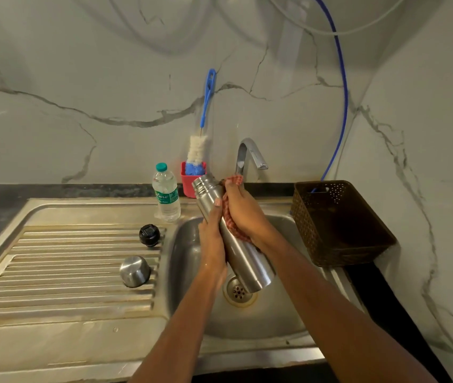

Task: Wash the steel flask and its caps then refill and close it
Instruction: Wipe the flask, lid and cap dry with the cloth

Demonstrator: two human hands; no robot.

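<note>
Two hands are clamped on the steel flask (247,261), which is held tilted above the sink (275,322), its mouth toward the far left. The left hand (214,239) is wrapped round the middle of the body; the right hand (243,211) is curled round a red checked cloth (230,226) pressed against the upper wall. The flask is judged rigid, light while empty and slippery when wet, so a full wrap at mid-body is advised. On the ribbed draining surface (68,244) to the left, the black cap (149,235) and steel cap (134,271) are set apart.
</note>
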